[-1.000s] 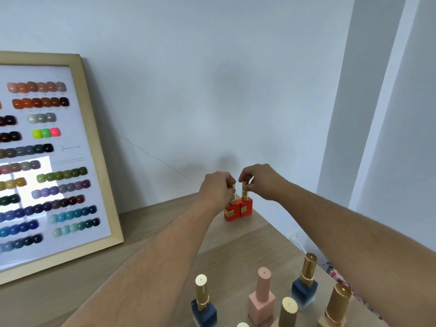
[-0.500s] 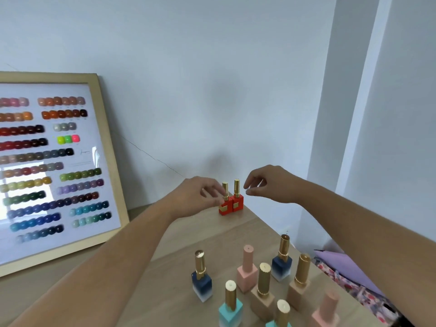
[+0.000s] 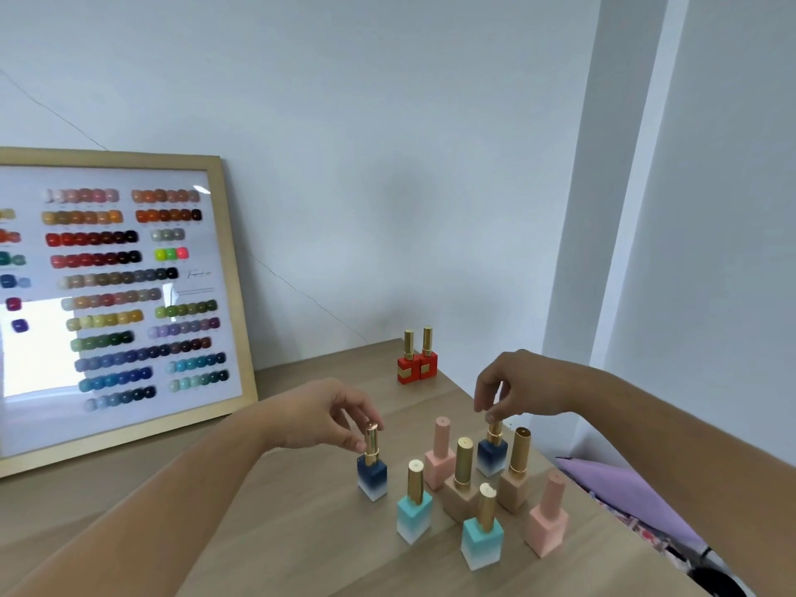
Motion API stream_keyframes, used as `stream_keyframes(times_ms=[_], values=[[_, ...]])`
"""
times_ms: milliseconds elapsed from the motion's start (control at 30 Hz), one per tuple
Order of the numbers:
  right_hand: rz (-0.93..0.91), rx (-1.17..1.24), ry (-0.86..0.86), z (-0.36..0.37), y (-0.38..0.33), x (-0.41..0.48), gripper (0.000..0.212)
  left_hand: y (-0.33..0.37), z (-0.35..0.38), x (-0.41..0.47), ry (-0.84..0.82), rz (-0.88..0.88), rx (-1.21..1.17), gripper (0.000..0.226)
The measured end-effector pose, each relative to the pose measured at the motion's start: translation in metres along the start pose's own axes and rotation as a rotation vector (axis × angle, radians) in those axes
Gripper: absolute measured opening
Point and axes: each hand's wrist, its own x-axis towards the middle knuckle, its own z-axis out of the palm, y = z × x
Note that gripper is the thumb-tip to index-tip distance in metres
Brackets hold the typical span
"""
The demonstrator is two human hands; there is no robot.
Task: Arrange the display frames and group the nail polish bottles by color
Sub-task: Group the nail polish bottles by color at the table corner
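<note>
Head view. 2 red bottles (image 3: 417, 367) stand touching at the far corner of the bench (image 3: 258, 532), paired. The display frame (image 3: 234, 303) leans against the wall at left. The left hand (image 3: 327, 417) reaches in palm-down, thumb and forefinger pinching the gold cap of the first navy bottle (image 3: 371, 479), which stands upright at the cluster's left edge. The right hand (image 3: 512, 387) arches from above, fingertips closed on the cap of the second navy bottle (image 3: 492, 458), between a pink bottle (image 3: 439, 463) and a beige bottle (image 3: 514, 489). Judgement: bottles rigid, probably glass, light, tall and tippy. The smooth cap may slip, so grip it low and lift straight up, clear of neighbours.
</note>
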Motion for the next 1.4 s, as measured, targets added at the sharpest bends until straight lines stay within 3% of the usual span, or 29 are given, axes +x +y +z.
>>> stream_keyframes(times_ms=[367,667,900,1400], values=[[0.035,-0.009,0.116,0.008,0.007,0.010,0.009,-0.007,0.012,0.021,0.193,-0.005,-0.035,0.010],[-0.004,0.016,0.290,0.002,0.023,0.082,0.010,0.001,0.006,0.105,0.481,-0.042,0.036,0.015],[-0.078,-0.003,0.370,0.005,0.033,0.139,0.009,-0.006,0.002,0.166,0.611,-0.068,0.098,0.013],[-0.074,0.075,0.515,0.017,0.051,0.169,0.012,-0.014,0.012,0.202,0.735,-0.093,0.097,0.010]])
